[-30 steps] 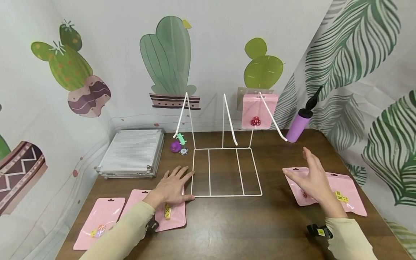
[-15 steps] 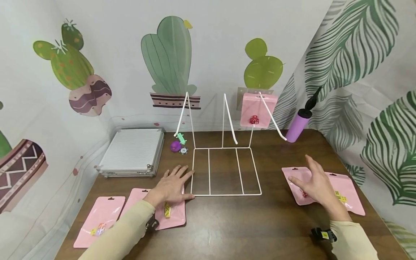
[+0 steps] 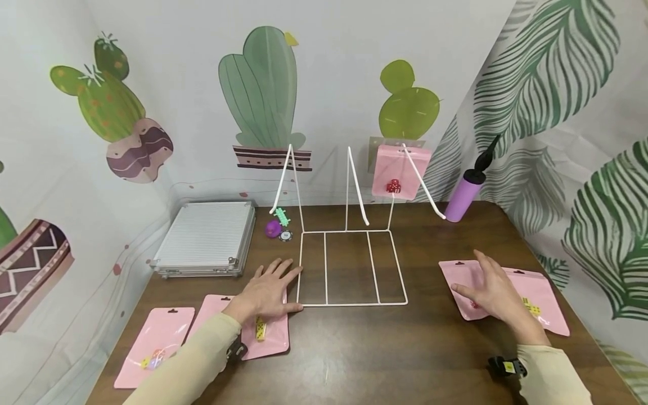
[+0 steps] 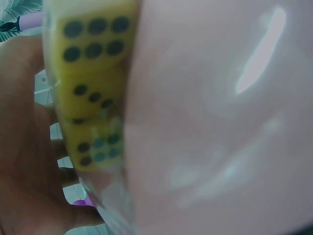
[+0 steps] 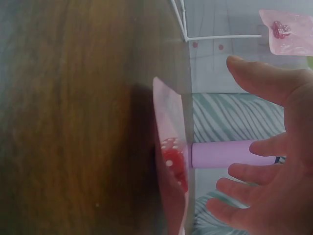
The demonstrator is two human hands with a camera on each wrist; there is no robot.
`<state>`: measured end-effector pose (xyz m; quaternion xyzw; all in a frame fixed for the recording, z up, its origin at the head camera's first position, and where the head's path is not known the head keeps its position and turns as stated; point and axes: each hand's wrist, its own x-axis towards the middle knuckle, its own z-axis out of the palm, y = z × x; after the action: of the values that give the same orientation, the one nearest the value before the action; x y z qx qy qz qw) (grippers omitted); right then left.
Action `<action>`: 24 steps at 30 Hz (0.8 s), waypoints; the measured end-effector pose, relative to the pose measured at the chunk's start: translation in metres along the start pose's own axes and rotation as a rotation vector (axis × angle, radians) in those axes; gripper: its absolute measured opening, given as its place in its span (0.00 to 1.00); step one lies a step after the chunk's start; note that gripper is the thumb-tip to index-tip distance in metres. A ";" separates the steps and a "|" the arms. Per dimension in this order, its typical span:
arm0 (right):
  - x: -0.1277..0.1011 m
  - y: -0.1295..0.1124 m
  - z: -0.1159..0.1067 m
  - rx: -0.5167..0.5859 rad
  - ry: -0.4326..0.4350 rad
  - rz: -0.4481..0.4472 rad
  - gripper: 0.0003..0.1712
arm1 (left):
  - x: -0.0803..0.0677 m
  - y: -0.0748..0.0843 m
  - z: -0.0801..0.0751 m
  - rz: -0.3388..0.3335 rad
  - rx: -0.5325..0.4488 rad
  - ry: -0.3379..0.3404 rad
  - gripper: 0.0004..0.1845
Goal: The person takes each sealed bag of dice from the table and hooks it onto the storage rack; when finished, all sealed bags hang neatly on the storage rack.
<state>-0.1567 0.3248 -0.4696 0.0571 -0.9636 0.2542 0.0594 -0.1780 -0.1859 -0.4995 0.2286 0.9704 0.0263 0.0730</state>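
Note:
My left hand [image 3: 265, 292] rests with spread fingers over a pink zip bag [image 3: 275, 340], its thumb and fingertips right at the left side of a white wire rack [image 3: 354, 305]. Yellow dice [image 4: 93, 93] fill much of the left wrist view through that bag's clear front. On the right, my right hand [image 3: 493, 292] hovers with parted, gently bent fingers above a pink bag of red dice [image 3: 458, 275], holding nothing. From the rack's right hook hangs another pink bag [image 3: 387, 163] with red dice. The middle hook [image 3: 358, 185] and left hook [image 3: 282, 180] carry no bag.
Beside the right hand lies a pink bag of yellow dice [image 3: 549, 320]. Two pink bags lie left, one with mixed-colour dice [image 3: 152, 360]. A silver case [image 3: 205, 233], small toys [image 3: 273, 228] and a poker chip [image 3: 286, 235] sit behind. A purple pump [image 3: 463, 199] stands back right.
My right hand has lowered slightly toward the bag of red dice and drawn back a little. The hanging bag has swung slightly left. My left hand stays in place.

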 end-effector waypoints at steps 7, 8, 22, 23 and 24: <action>0.000 0.009 0.004 -0.045 -0.075 0.034 0.60 | 0.000 -0.001 0.001 -0.004 0.001 0.003 0.53; -0.001 0.011 0.005 -0.051 -0.094 0.045 0.60 | 0.000 -0.001 0.002 -0.004 0.003 0.002 0.53; -0.004 0.022 0.011 -0.086 -0.128 0.130 0.66 | 0.000 -0.001 0.002 0.005 -0.013 0.005 0.52; -0.004 0.022 0.012 -0.086 -0.126 0.139 0.67 | 0.000 -0.001 0.002 0.003 -0.013 0.004 0.52; -0.003 0.022 0.012 -0.085 -0.126 0.148 0.68 | 0.000 -0.001 0.002 0.002 -0.011 0.003 0.52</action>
<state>-0.1576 0.3379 -0.4912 -0.0011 -0.9770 0.2126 -0.0177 -0.1781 -0.1864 -0.5017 0.2290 0.9702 0.0322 0.0729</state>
